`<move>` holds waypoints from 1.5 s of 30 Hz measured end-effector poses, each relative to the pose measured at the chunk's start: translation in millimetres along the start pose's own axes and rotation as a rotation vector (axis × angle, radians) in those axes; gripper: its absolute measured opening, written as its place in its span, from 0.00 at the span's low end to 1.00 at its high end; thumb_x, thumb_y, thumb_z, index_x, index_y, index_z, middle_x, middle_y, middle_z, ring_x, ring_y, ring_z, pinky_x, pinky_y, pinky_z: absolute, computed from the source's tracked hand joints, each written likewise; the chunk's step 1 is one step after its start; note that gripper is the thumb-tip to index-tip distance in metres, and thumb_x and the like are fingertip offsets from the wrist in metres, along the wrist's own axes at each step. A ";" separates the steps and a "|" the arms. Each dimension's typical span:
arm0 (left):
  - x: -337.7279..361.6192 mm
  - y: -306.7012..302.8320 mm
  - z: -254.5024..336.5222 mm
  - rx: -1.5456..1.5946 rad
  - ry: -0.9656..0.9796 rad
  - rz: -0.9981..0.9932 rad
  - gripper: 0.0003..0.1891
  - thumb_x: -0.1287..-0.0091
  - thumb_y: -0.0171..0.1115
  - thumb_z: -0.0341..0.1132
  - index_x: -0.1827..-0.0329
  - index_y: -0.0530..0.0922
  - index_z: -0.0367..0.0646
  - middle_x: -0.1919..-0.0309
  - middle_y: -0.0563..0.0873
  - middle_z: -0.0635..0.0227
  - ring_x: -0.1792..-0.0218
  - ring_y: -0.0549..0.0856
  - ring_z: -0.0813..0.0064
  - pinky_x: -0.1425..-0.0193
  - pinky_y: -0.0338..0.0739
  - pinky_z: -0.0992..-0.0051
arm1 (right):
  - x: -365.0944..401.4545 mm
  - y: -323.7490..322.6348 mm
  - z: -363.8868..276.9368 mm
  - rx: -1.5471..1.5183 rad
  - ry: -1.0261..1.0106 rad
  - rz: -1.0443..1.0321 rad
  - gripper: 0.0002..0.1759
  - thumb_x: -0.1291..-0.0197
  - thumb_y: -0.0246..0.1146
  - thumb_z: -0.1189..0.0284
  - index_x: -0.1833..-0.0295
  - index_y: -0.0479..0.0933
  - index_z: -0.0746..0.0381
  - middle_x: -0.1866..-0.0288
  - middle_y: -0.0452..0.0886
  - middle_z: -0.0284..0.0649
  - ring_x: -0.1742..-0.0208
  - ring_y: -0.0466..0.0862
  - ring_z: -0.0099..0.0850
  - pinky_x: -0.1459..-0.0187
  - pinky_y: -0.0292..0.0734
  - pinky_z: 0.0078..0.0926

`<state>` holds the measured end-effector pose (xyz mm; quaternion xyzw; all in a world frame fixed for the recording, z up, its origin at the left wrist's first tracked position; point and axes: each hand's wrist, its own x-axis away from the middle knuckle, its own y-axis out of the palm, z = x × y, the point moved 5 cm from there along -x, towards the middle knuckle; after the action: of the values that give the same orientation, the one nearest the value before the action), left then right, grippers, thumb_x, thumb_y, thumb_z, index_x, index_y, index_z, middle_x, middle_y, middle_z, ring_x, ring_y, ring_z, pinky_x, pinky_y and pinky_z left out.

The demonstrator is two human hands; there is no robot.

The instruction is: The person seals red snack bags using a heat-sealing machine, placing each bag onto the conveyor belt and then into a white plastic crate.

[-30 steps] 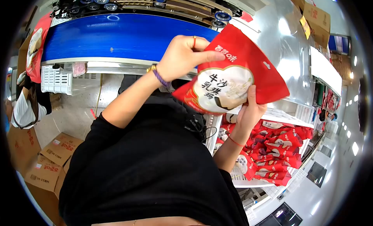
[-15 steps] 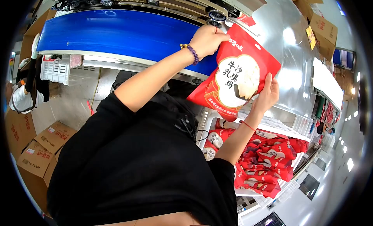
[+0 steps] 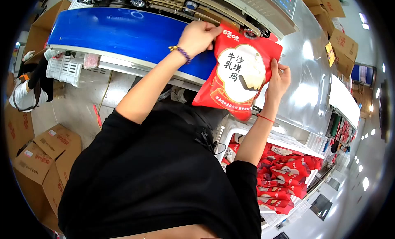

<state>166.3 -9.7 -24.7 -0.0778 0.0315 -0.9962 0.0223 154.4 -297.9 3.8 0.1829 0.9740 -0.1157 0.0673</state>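
The red bag (image 3: 242,74), top toward the machine (image 3: 251,9), spans from left hand (image 3: 197,38), pinching its corner, to right hand (image 3: 278,80), gripping its side.

From here I see the left grip (image 3: 199,37) pinching at the upper-left corner of the red bag (image 3: 236,76), fingers curled. The right grip (image 3: 279,79) holds its right edge, thumb upright. The left forearm (image 3: 150,80) slants up to the bag; the right forearm (image 3: 256,134) rises from below it.
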 end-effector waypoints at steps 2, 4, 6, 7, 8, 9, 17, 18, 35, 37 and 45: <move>-1.4 -41.2 -10.4 -0.053 0.048 0.003 0.18 0.31 0.59 0.46 0.64 0.85 0.36 0.78 0.84 0.70 0.82 0.78 0.83 0.77 0.70 0.80 | 0.8 30.0 -9.6 0.125 0.021 -0.025 0.14 0.38 0.68 0.70 0.62 0.72 0.68 0.66 0.86 0.47 0.67 0.79 0.20 0.65 0.74 0.18; 24.8 -81.3 -1.6 -0.160 0.097 0.108 0.17 0.30 0.60 0.44 0.64 0.85 0.37 0.77 0.82 0.73 0.81 0.74 0.86 0.78 0.66 0.83 | 4.2 53.2 -2.7 0.092 0.066 -0.065 0.15 0.39 0.70 0.69 0.63 0.72 0.68 0.68 0.85 0.46 0.69 0.78 0.20 0.67 0.73 0.19; 52.1 -109.9 8.2 -0.152 0.189 0.240 0.15 0.30 0.60 0.40 0.65 0.85 0.37 0.76 0.82 0.74 0.77 0.74 0.88 0.74 0.66 0.84 | 10.8 75.0 -0.3 0.024 0.120 -0.096 0.16 0.40 0.70 0.68 0.64 0.73 0.68 0.70 0.84 0.44 0.72 0.77 0.20 0.69 0.72 0.19; 64.4 -119.2 13.3 -0.105 0.242 0.294 0.13 0.29 0.60 0.38 0.65 0.85 0.37 0.76 0.81 0.75 0.75 0.74 0.89 0.72 0.66 0.84 | 13.4 86.0 0.4 0.030 0.113 -0.116 0.15 0.40 0.70 0.69 0.63 0.72 0.68 0.71 0.84 0.43 0.73 0.76 0.19 0.72 0.70 0.17; 77.8 -120.2 25.9 -0.037 0.234 0.283 0.12 0.29 0.60 0.34 0.67 0.84 0.36 0.77 0.79 0.76 0.74 0.74 0.89 0.70 0.65 0.85 | 17.8 91.7 0.6 0.007 0.153 -0.156 0.15 0.39 0.69 0.70 0.62 0.72 0.68 0.71 0.84 0.44 0.73 0.77 0.20 0.72 0.71 0.17; 89.4 -117.8 36.8 -0.038 0.237 0.272 0.12 0.29 0.60 0.34 0.67 0.84 0.36 0.77 0.79 0.76 0.74 0.74 0.89 0.70 0.65 0.85 | 22.8 98.4 -5.3 -0.014 0.190 -0.196 0.14 0.38 0.68 0.70 0.61 0.72 0.68 0.70 0.84 0.44 0.72 0.78 0.20 0.72 0.72 0.16; 149.9 -24.3 92.5 -0.141 0.458 -0.413 0.07 0.35 0.58 0.23 0.69 0.84 0.36 0.75 0.80 0.69 0.78 0.76 0.82 0.72 0.68 0.81 | 112.3 -23.0 -17.1 -0.070 0.179 0.043 0.09 0.31 0.58 0.72 0.59 0.68 0.66 0.70 0.84 0.47 0.74 0.84 0.30 0.75 0.79 0.21; 154.0 -11.0 91.8 -0.070 0.542 -0.446 0.07 0.36 0.59 0.22 0.68 0.85 0.36 0.75 0.80 0.69 0.78 0.76 0.81 0.72 0.67 0.81 | 130.3 -57.3 -5.4 -0.051 0.170 0.168 0.09 0.30 0.58 0.72 0.58 0.68 0.66 0.71 0.83 0.45 0.74 0.83 0.28 0.75 0.79 0.20; 169.0 78.0 52.4 -0.214 0.222 -0.828 0.08 0.32 0.60 0.27 0.67 0.84 0.36 0.74 0.80 0.72 0.76 0.77 0.86 0.73 0.65 0.84 | 429.3 -404.3 85.7 1.482 0.865 1.032 0.41 0.49 0.71 0.50 0.38 0.70 0.66 0.51 0.80 0.62 0.47 0.78 0.56 0.45 0.72 0.51; 166.1 71.9 50.7 -0.208 0.210 -0.803 0.08 0.32 0.60 0.27 0.67 0.84 0.36 0.74 0.79 0.71 0.76 0.77 0.86 0.73 0.66 0.84 | 424.1 -407.8 78.7 1.461 0.973 0.959 0.35 0.44 0.68 0.50 0.41 0.73 0.67 0.55 0.82 0.59 0.55 0.81 0.55 0.50 0.75 0.45; 159.6 77.6 31.8 -0.195 0.457 -0.873 0.07 0.32 0.60 0.32 0.65 0.85 0.42 0.73 0.81 0.68 0.72 0.80 0.73 0.67 0.74 0.75 | 337.2 -317.6 -43.1 0.975 0.197 0.740 0.21 0.30 0.58 0.64 0.45 0.78 0.72 0.50 0.83 0.50 0.52 0.80 0.36 0.47 0.76 0.35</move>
<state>16.9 -96.9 26.0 0.1349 0.0929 -0.8967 -0.4112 -279.1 -460.1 50.7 0.5278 0.6828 -0.4991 -0.0785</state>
